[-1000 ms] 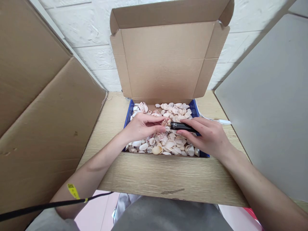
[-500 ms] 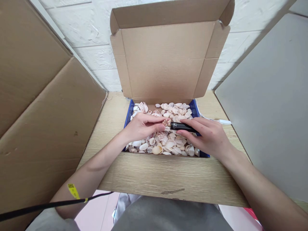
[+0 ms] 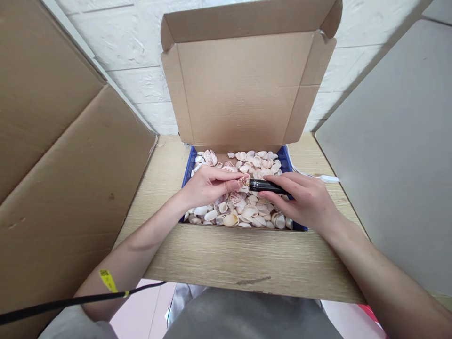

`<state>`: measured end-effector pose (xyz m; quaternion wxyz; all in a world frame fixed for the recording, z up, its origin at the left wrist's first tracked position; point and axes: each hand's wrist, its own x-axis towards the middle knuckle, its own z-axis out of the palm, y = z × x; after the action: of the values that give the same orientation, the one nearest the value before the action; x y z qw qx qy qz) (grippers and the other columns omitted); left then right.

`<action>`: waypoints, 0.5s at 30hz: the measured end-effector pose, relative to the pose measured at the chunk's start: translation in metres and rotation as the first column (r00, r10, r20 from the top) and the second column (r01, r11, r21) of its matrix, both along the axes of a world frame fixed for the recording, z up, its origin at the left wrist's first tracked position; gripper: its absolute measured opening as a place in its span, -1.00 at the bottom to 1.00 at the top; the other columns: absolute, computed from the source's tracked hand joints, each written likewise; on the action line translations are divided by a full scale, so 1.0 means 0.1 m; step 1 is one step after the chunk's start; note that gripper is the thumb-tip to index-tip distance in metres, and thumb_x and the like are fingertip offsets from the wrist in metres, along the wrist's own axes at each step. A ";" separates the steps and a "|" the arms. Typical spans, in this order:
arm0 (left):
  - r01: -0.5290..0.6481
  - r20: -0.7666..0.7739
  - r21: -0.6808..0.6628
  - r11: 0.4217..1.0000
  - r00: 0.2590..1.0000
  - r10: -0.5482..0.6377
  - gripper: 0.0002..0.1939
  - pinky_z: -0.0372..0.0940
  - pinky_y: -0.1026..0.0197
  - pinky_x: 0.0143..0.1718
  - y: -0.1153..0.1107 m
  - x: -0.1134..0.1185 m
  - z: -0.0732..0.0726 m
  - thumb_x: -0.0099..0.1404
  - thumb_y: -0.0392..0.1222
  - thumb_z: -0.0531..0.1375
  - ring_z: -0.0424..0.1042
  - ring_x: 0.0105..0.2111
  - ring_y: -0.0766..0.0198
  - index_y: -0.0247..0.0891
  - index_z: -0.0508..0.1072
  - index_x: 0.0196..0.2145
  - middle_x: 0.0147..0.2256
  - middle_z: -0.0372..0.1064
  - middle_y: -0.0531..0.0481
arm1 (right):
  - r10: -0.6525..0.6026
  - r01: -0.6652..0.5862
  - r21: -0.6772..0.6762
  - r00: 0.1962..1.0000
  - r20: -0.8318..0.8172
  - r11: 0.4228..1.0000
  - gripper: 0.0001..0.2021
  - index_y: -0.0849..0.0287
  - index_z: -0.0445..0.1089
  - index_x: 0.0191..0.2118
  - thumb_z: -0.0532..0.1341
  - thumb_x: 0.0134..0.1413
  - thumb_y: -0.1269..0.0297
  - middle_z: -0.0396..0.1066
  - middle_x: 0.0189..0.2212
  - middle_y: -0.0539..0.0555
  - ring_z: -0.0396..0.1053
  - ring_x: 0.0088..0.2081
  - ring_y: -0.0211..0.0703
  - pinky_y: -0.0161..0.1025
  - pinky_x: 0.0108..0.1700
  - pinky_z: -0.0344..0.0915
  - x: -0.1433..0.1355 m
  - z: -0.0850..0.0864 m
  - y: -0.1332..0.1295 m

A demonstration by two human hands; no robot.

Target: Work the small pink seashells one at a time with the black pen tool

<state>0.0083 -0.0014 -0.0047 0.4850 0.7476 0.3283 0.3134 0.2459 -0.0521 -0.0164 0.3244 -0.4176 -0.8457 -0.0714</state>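
Observation:
Over the open box, my left hand point(image 3: 211, 186) pinches a small reddish-white shell point(image 3: 243, 181) between thumb and fingers. From the right, my right hand point(image 3: 305, 197) grips a black cylindrical tool point(image 3: 269, 186), whose metallic tip is at the shell; whether they touch is too small to tell. Below both hands, many pale shells point(image 3: 250, 210) fill the blue-sided box point(image 3: 189, 170). Among them lies a larger shell with reddish stripes point(image 3: 237, 199). Part of the tool's rear end is hidden by my right hand.
The box's cardboard lid point(image 3: 243, 89) stands raised against a white brick wall point(image 3: 141, 84). A cardboard panel point(image 3: 81, 174) rises at the left and a grey panel point(image 3: 391, 141) at the right. On the wooden table point(image 3: 240, 254), a white cable point(image 3: 328, 179) lies right of the box.
The tool's tip and the shell have shifted very slightly, with the shell a little more visible at my fingertips. Both hands keep their grips.

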 end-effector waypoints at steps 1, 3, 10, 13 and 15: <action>0.002 0.004 0.000 1.000 1.000 -0.002 -0.76 0.45 0.30 -0.30 0.00 0.00 0.00 0.20 -0.13 0.28 0.57 -0.28 0.23 -0.23 0.61 -0.18 -0.19 0.58 -0.08 | 0.000 0.000 -0.004 1.000 0.001 1.000 -0.79 0.13 0.39 -0.14 0.23 0.18 0.15 0.53 -0.38 0.04 0.47 -0.40 -0.20 -0.28 -0.41 0.35 0.00 0.00 0.00; 0.009 0.020 0.005 1.000 1.000 -0.009 -0.76 0.46 0.30 -0.28 0.00 0.00 -0.01 0.20 -0.13 0.28 0.57 -0.27 0.22 -0.23 0.62 -0.19 -0.19 0.58 -0.09 | 0.006 -0.006 -0.008 1.000 0.000 1.000 -0.79 0.14 0.39 -0.14 0.23 0.18 0.15 0.53 -0.38 0.04 0.47 -0.40 -0.20 -0.27 -0.41 0.35 0.00 0.00 0.00; 0.023 0.051 0.064 0.998 0.998 -0.026 -0.79 0.46 0.26 -0.19 0.01 0.00 -0.01 0.20 -0.19 0.29 0.57 -0.22 0.19 -0.22 0.62 -0.19 -0.19 0.58 -0.11 | 0.015 -0.015 0.013 1.000 -0.008 1.000 -0.80 0.16 0.38 -0.15 0.24 0.17 0.17 0.53 -0.38 0.05 0.47 -0.41 -0.20 -0.28 -0.42 0.35 0.00 0.01 0.00; 0.029 0.029 0.072 0.997 0.999 -0.032 -0.78 0.46 0.25 -0.23 0.02 0.00 -0.01 0.19 -0.20 0.29 0.57 -0.26 0.19 -0.23 0.62 -0.19 -0.22 0.59 -0.11 | 0.008 -0.008 0.005 1.000 -0.004 1.000 -0.81 0.14 0.39 -0.15 0.23 0.18 0.17 0.53 -0.38 0.04 0.47 -0.41 -0.20 -0.28 -0.42 0.34 0.00 0.01 0.00; 0.034 0.027 0.075 0.997 0.999 -0.036 -0.78 0.46 0.24 -0.24 0.03 -0.01 -0.01 0.19 -0.21 0.29 0.57 -0.27 0.19 -0.23 0.62 -0.19 -0.24 0.59 -0.11 | 0.009 -0.009 0.005 1.000 -0.005 1.000 -0.81 0.14 0.40 -0.15 0.23 0.18 0.17 0.53 -0.38 0.04 0.47 -0.40 -0.20 -0.28 -0.42 0.34 0.00 0.01 0.00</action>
<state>0.0078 0.0012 -0.0060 0.4667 0.7664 0.2962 0.3273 0.2457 -0.0517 -0.0151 0.3280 -0.4131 -0.8466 -0.0712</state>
